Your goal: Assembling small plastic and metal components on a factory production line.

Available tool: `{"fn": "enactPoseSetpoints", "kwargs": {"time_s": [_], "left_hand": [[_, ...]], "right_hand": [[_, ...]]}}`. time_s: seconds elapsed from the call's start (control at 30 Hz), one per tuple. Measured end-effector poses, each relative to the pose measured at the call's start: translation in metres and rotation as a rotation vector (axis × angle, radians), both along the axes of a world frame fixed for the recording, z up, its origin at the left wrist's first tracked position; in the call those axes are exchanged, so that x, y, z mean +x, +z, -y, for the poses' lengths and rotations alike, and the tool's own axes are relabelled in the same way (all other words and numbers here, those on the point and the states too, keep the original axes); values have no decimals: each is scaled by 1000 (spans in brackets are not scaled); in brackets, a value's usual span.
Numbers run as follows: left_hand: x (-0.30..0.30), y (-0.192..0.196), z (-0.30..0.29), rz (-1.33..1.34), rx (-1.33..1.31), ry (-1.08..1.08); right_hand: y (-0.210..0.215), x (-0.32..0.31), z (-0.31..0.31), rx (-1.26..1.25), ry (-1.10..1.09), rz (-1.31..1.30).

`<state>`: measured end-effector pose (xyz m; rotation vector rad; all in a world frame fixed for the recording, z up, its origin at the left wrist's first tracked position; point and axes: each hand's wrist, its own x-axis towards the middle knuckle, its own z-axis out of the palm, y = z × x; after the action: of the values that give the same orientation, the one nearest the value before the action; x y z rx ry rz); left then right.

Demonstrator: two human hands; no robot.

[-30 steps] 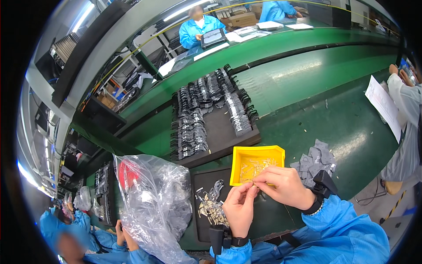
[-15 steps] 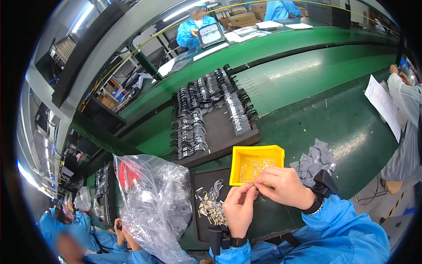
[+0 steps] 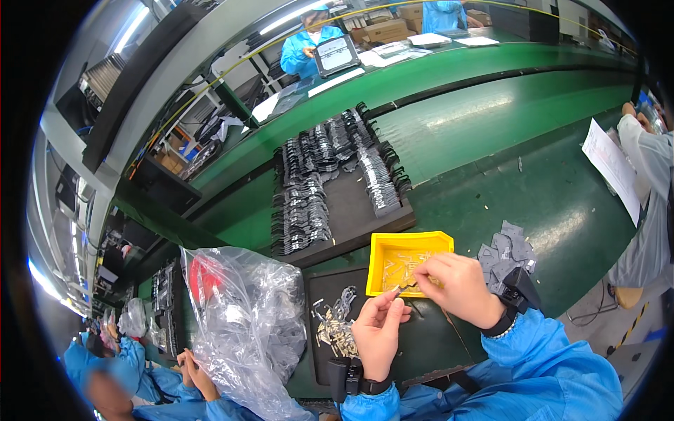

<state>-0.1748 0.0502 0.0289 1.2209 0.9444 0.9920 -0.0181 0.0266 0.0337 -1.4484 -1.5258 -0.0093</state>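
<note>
My left hand (image 3: 380, 332) and my right hand (image 3: 457, 287) meet over a black mat (image 3: 425, 340), both pinching one small metal part (image 3: 400, 288) between their fingertips. Just behind the hands stands a yellow bin (image 3: 408, 245) holding several small pale metal pieces. A heap of small metal and black parts (image 3: 336, 327) lies on the mat left of my left hand. Both wrists wear black bands, and the sleeves are blue.
A crumpled clear plastic bag (image 3: 242, 319) bulges at the left. A large black tray (image 3: 351, 210) with rows of dark parts lies behind the bin. Grey flat pieces (image 3: 507, 250) are stacked to the right. A person holding a paper sheet (image 3: 612, 168) stands at the right edge; other workers sit nearby.
Both hands stay together by the yellow bin, with only slight finger movement on the small part. At the far bench a person has lifted a dark tablet-like object.
</note>
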Motion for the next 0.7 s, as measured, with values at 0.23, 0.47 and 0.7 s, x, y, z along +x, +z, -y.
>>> {"fn": "enactPoseSetpoints", "kwargs": {"time_s": [0.23, 0.47, 0.7], "left_hand": [[3, -4, 3, -253, 331, 151], [11, -3, 8, -581, 796, 232], [14, -2, 10, -685, 885, 218]], "right_hand": [[1, 0, 2, -83, -106, 32], [1, -9, 5, -176, 234, -242], [-3, -8, 4, -77, 159, -99]]}}
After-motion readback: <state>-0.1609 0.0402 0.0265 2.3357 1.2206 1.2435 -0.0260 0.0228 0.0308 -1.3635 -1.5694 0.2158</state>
